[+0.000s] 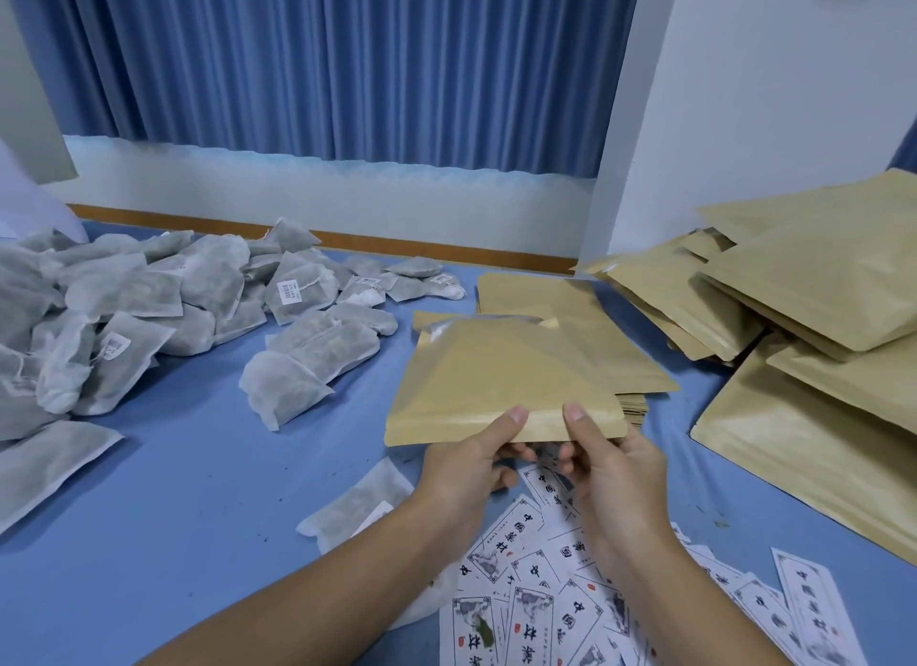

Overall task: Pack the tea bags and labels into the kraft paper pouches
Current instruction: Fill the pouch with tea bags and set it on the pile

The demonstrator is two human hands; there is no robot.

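- Left of frame: tea bags (124, 308) heaped on the table (173, 492).
- Centre: pouch (501, 387) pinched by left hand (466, 467) and right hand (610, 467), before a pouch stack (570, 313).
- Right: pouch piles (794, 293).
- Lower centre: labels (546, 611) spread under the hands.
- Left of the labels: lone bag (355, 506).
- Upper frame, behind: curtain (322, 60).

Matt kraft-paper pouch (501, 382), seemingly gauzy tea bags (307, 363)
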